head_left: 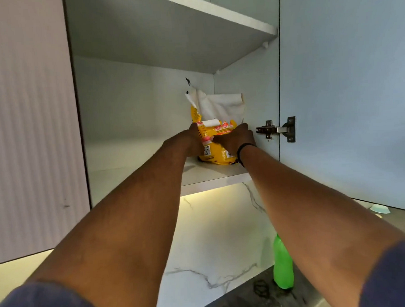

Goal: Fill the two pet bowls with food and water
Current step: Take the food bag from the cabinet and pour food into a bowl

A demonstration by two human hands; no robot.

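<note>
Both arms reach up into the open cabinet (148,104). The yellow bag (215,132) stands upright on the lower shelf (211,176), near its front edge and close to the right wall, its torn white top flopped open. The left hand (194,139) wraps its left side; the right hand (235,139) curls round the right side, thumb across the front. The shelf runs wide and bare to the left. The door (347,96) hangs open to the right. Below, a green bottle (283,266) stands on the counter (261,299), and a pale bowl (380,208) peeks under the door.
</note>
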